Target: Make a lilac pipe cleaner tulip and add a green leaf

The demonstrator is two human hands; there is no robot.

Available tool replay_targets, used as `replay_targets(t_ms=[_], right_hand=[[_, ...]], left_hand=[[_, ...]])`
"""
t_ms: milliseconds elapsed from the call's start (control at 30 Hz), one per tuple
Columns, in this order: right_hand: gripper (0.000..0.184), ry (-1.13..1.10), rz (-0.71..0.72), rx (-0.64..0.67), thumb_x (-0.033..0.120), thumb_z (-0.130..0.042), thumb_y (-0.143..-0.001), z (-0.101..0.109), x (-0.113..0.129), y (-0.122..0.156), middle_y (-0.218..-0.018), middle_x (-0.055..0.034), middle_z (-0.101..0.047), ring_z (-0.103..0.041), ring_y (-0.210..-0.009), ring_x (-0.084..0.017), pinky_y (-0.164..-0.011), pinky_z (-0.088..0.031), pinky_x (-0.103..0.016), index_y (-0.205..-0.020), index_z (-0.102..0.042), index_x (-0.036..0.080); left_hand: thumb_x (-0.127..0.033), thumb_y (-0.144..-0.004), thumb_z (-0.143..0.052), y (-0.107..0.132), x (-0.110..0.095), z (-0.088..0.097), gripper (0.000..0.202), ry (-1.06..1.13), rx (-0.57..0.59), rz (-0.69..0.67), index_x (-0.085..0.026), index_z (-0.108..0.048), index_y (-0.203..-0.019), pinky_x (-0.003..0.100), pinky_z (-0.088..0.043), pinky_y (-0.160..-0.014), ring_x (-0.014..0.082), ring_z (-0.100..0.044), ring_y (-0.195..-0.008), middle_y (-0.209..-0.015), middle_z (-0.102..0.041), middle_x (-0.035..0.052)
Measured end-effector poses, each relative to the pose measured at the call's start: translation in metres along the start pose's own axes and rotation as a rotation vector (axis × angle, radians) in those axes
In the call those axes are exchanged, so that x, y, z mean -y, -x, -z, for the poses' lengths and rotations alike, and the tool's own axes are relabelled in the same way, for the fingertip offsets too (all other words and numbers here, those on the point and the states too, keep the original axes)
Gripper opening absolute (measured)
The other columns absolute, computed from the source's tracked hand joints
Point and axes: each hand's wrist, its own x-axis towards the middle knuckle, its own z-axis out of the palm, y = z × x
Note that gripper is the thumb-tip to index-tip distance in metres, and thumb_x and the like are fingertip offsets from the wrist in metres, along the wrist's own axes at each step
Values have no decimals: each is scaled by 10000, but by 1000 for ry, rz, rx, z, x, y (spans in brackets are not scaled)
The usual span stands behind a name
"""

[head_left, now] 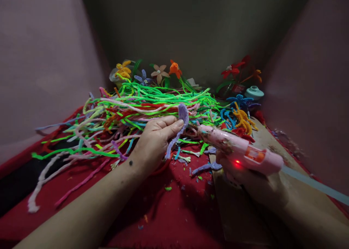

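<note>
Pinched between the thumb and fingers of my left hand (158,138) is a curved purple pipe-cleaner petal (183,114). My right hand (253,180) is wrapped round a pink glue gun (231,143) with a red light glowing on its side. A glue stick (313,183) sticks out of the gun's back end. The stained nozzle points left, close to the petal; whether it touches cannot be made out. Below the gun, a loose purple petal piece (205,168) lies by the board's edge. Part of the right hand is hidden behind the gun.
A big heap of coloured pipe cleaners (152,96) spreads across the red cloth (174,220). Finished flowers, such as an orange one (175,70), stand at the back. A brown board (237,212) lies at right, with a teal round container (254,93) farther back. Small scraps dot the cloth.
</note>
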Motion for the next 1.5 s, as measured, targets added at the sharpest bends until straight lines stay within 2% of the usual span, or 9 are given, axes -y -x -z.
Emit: replay_targets(t_ms=[100,267,567,700,800,1000,1233,1367,1500], right_hand=[[431,-16,7,-3,212,-500,-863,-1,-1,0,-1322,4,-535,-536,-1171,-290,-833,-560,-357,-1277,-525,331],[436,15,25,10,195,-498,-865,-3,-3,1,-1360,9,-497,-463,-1247,-261,-955,-482,-362,-1278,-518,332],[430,11,56,79,232,-494,-860,0,-2,1,-1369,18,-487,-422,-1280,-254,-1040,-396,-376,-1278,-519,327],[445,8,21,84,215,-493,-871,2,-1,1,-1394,20,-457,-422,-1279,-263,-925,-510,-331,-1303,-488,324],[460,25,-45,62,204,-493,-875,3,-1,2,-1370,19,-485,-499,-1213,-274,-780,-586,-299,-1313,-473,345],[467,78,-31,-38,149,-554,-821,2,-1,2,-1190,-12,-634,-620,-1045,-302,-669,-613,-302,-1258,-553,311],[459,-13,-44,62,176,-468,-875,2,2,1,-1361,37,-493,-503,-1209,-270,-801,-580,-299,-1295,-493,359],[455,23,34,64,182,-519,-844,1,1,0,-1364,3,-493,-432,-1269,-279,-968,-481,-359,-1280,-523,312],[447,-16,32,72,208,-498,-859,1,0,0,-1370,9,-485,-421,-1279,-267,-1024,-423,-378,-1290,-508,324]], left_hand=[[-263,-788,-585,-1,1,1,244,-19,8,-6,-138,-520,-589,190,-184,-397,34,-273,-405,-479,-365,-62],[-269,-793,-581,-1,2,2,249,-27,1,5,-142,-504,-594,189,-183,-398,35,-273,-410,-482,-352,-61],[-271,-798,-577,-1,2,2,274,-10,-1,15,-143,-479,-576,188,-183,-397,31,-274,-408,-482,-356,-60],[-258,-798,-577,-2,1,2,285,-6,-2,8,-145,-465,-561,190,-180,-392,33,-268,-402,-471,-347,-62],[-249,-791,-584,-2,2,1,263,5,16,0,-145,-483,-571,191,-180,-389,35,-267,-400,-472,-354,-62],[-244,-782,-591,-1,2,1,232,11,22,1,-143,-514,-589,189,-178,-393,38,-272,-406,-477,-370,-59],[-265,-766,-595,0,0,0,237,-8,-16,20,-143,-506,-583,191,-195,-412,47,-287,-435,-497,-369,-50],[-273,-754,-606,0,0,0,241,-9,-24,22,-148,-499,-579,195,-185,-409,49,-282,-433,-496,-368,-50],[-272,-773,-593,0,-1,-1,272,-8,-21,33,-151,-473,-561,198,-167,-397,43,-259,-408,-472,-346,-59]])
